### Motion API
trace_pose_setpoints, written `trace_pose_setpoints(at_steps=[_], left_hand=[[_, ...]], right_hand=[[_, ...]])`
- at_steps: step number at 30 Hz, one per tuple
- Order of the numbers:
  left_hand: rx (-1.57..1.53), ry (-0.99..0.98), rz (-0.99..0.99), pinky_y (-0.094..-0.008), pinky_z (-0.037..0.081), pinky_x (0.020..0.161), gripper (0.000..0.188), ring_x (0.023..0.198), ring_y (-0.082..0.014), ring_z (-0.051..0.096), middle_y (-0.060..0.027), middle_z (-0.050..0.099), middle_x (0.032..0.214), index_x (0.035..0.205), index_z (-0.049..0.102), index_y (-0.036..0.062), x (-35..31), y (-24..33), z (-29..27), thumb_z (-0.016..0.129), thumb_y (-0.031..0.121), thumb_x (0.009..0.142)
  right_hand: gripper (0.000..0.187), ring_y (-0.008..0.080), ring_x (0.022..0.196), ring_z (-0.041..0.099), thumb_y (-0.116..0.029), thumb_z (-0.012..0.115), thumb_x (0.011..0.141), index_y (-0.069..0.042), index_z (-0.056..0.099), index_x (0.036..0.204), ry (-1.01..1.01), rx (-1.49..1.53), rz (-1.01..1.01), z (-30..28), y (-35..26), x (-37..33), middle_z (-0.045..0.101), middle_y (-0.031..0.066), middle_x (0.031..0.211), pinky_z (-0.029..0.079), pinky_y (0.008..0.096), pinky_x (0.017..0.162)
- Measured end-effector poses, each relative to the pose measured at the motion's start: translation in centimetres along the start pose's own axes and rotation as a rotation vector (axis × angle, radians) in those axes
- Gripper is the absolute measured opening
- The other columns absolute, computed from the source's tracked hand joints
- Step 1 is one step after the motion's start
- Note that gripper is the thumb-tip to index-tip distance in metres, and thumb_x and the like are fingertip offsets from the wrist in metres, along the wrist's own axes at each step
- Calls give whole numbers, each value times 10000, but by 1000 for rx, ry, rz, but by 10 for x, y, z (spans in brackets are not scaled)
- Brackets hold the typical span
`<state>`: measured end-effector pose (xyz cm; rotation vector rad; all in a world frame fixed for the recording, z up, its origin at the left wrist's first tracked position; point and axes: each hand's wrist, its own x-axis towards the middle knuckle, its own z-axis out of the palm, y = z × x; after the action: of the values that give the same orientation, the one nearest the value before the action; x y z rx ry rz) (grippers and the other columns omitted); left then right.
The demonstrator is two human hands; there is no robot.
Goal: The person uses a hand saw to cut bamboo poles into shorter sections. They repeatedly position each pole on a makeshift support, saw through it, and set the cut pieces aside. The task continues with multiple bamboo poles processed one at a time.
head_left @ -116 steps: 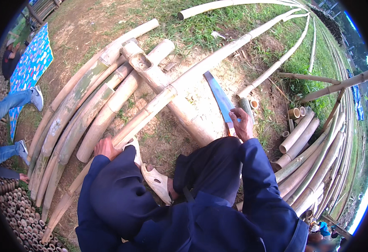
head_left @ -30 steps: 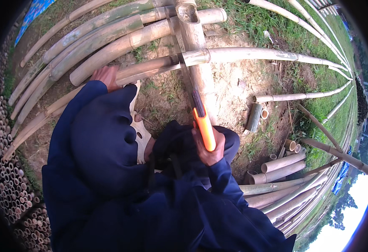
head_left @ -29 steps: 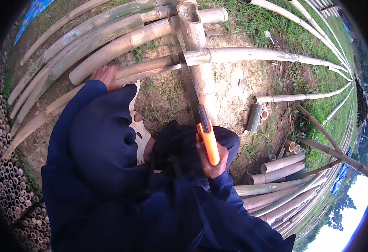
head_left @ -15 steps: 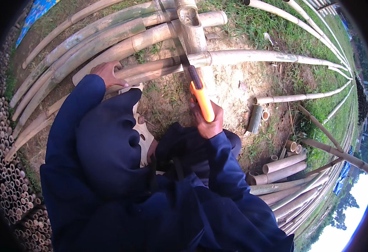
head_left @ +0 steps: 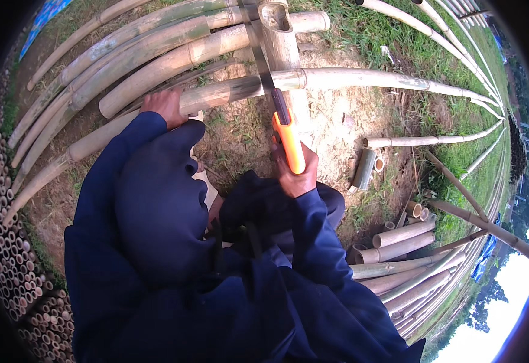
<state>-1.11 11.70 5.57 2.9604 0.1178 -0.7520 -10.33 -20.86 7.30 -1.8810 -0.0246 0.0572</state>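
My right hand [head_left: 296, 168] is closed round the orange handle of a handsaw [head_left: 288, 140]. The saw's long dark blade points away from me and crosses a long bamboo pole [head_left: 361, 78]; how deep it sits in the pole cannot be told. To the left, my left hand [head_left: 165, 107] is wrapped over the same pole and holds it. Close to the blade, the pole passes over an upright-looking thick bamboo piece [head_left: 284, 53] with a notch cut in its top.
Several bamboo poles [head_left: 143, 63] lie side by side at the far left. Short cut pieces [head_left: 403, 235] are piled at right, near a greenish offcut [head_left: 364, 169]. Stacked bamboo ends [head_left: 10, 254] line the left edge. Propped poles [head_left: 485, 227] cross at the right.
My left hand has shifted slightly right and closed round the pole; its thumb stood apart before. The pole's left part has shifted under it. The saw stays nearly in place.
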Motion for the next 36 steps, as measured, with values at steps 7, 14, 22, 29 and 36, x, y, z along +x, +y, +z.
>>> trace_pose_setpoints(at_steps=[7, 14, 22, 29, 36], left_hand=[[-9, 45, 40, -555, 510, 1001, 693, 1098, -413, 699, -262, 733, 1092, 1255, 602, -17, -9, -5, -1, 819, 416, 759], [-29, -10, 34, -561, 497, 999, 714, 1130, -439, 683, -254, 729, 1148, 1291, 604, 33, 6, -1, 0, 836, 388, 716], [-4, -14, 75, -552, 503, 1009, 688, 1116, -450, 685, -263, 731, 1123, 1267, 611, 29, 8, -7, 2, 824, 395, 724], [6, 41, 88, -542, 525, 982, 677, 1076, -424, 704, -251, 738, 1088, 1220, 635, 6, 2, -5, -1, 818, 440, 735], [9, 25, 51, -536, 517, 983, 690, 1095, -419, 698, -254, 731, 1119, 1225, 633, 11, 0, -10, 3, 828, 444, 725]], right_hand=[[385, 253, 964, 777, -69, 710, 934, 29, 677, 1304, -70, -135, 61, -62, -27, -143, 770, 201, 1061, 578, 332, 838], [133, 97, 673, 569, -101, 712, 979, 21, 699, 1031, -59, -46, 8, -1, -4, 0, 651, 13, 768, 474, 280, 629], [255, 172, 746, 688, -64, 716, 940, 29, 715, 1177, -8, -73, 81, -69, -20, -136, 731, 97, 841, 551, 317, 716], [144, 143, 646, 609, -83, 734, 930, 36, 713, 1009, -36, 9, 67, -16, -3, -9, 689, 91, 748, 518, 328, 641], [345, 217, 894, 776, -47, 711, 924, 27, 707, 1261, -30, -149, 13, -79, -4, -159, 779, 187, 1007, 571, 320, 772]])
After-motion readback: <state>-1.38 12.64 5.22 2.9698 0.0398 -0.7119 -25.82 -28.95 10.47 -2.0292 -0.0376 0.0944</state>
